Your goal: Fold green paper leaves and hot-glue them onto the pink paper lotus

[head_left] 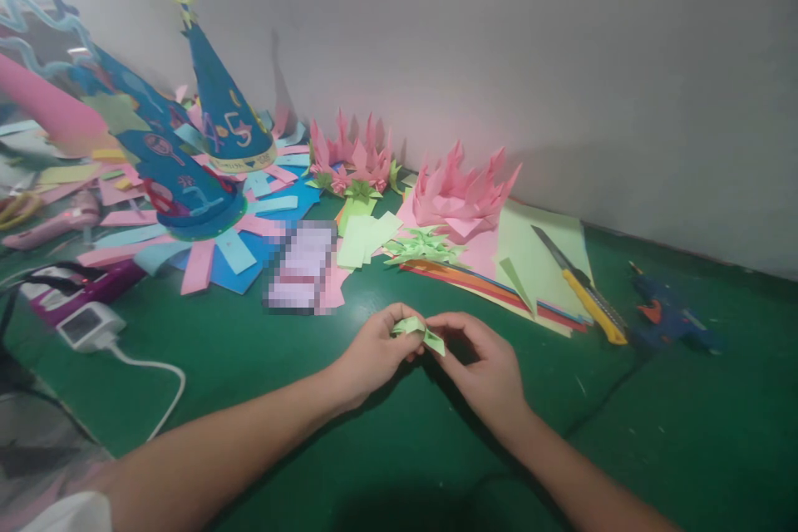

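A small light green folded paper piece is held between my two hands above the green table. My left hand pinches its left part between thumb and fingers. The fingertips and thumb of my right hand close on its right end; part of the paper is hidden by the fingers. Just beyond the hands sits a green folded-paper cluster, with a pink folded-paper flower behind it. Several light green paper slips lie to the left of that cluster.
Coloured paper sheets are stacked at the back right, with a yellow utility knife on them. A blue glue gun lies farther right. Decorated blue cone hats, a blurred phone-like rectangle and a white charger occupy the left.
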Action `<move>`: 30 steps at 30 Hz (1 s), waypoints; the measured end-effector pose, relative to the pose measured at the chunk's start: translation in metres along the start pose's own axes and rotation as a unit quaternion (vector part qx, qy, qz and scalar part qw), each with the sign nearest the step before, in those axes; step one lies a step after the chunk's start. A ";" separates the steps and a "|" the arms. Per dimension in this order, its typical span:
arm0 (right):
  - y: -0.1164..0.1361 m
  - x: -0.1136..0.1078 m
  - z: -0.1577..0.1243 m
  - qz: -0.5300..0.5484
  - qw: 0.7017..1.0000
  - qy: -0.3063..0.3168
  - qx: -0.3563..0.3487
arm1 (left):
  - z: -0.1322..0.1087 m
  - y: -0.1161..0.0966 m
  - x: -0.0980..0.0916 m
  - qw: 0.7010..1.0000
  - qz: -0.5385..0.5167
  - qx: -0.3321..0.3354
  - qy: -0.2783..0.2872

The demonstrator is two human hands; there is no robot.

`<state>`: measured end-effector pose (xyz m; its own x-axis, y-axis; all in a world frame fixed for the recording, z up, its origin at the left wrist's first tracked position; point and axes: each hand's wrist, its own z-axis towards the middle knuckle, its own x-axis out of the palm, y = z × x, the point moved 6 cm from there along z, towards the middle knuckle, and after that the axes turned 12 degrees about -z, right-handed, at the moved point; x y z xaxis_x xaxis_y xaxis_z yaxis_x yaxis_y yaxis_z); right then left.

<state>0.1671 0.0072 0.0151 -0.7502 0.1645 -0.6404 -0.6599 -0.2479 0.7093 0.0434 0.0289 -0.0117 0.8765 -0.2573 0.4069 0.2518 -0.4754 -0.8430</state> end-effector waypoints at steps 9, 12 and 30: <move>-0.013 0.002 -0.001 0.074 0.995 0.011 0.062 | 0.000 -0.007 0.000 0.999 0.010 0.033 -0.006; -0.014 0.004 0.000 0.103 0.991 0.015 0.080 | -0.001 -0.010 0.002 0.999 0.014 0.051 0.011; -0.005 0.004 -0.001 0.084 0.995 0.038 0.039 | -0.004 -0.011 0.000 0.990 0.106 0.090 0.024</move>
<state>0.1671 0.0078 0.0087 -0.8468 0.0532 -0.5292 -0.5288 -0.1907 0.8270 0.0389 0.0310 -0.0013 0.8984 -0.3763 0.2265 0.1368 -0.2504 -0.9584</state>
